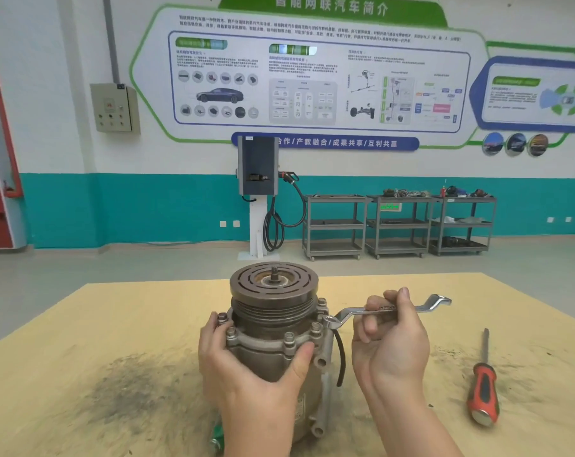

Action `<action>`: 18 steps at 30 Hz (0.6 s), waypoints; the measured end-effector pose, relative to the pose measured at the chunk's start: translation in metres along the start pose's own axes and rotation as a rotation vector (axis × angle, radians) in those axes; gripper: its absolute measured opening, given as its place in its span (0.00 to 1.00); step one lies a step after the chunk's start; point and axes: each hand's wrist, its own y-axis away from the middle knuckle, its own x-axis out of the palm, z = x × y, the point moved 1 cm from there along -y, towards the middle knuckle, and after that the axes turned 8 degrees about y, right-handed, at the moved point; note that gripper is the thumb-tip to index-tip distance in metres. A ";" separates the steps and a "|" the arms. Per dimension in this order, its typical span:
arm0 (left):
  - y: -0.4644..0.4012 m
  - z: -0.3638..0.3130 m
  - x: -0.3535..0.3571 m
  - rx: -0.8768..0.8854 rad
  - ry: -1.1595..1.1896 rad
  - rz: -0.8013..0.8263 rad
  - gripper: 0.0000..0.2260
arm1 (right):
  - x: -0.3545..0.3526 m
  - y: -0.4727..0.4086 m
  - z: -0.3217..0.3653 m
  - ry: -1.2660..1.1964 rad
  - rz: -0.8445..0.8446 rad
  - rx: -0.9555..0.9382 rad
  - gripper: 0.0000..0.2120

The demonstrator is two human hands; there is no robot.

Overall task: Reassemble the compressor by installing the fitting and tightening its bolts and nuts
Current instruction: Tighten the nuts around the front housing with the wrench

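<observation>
We've got the compressor (272,328) standing upright on our plywood tabletop (114,324), which is smudged with dark grime. Grooved pulley and slotted round clutch plate up top, cast grey body below, with flange bolts (288,338) around the collar. Our left hand (243,367) grips the body; our right hand (390,338) is wrapped around a shiny offset ring wrench (378,311) seated on a bolt. A red-and-black screwdriver (483,384) lies apart. Wall banner reads "合作/产教融合/成果共享/互利共赢".
</observation>
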 end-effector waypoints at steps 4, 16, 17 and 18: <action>-0.003 -0.001 -0.006 0.081 -0.174 -0.035 0.45 | -0.001 -0.002 -0.004 0.032 0.022 -0.052 0.13; -0.014 0.016 -0.017 -0.057 -0.068 0.120 0.56 | 0.000 0.026 -0.002 0.335 0.322 -0.751 0.08; -0.015 0.016 -0.015 -0.046 -0.081 0.102 0.55 | -0.001 0.031 -0.003 0.377 0.411 -0.888 0.07; -0.015 0.017 -0.014 -0.033 -0.093 0.084 0.55 | -0.003 0.036 -0.006 0.435 0.484 -0.989 0.07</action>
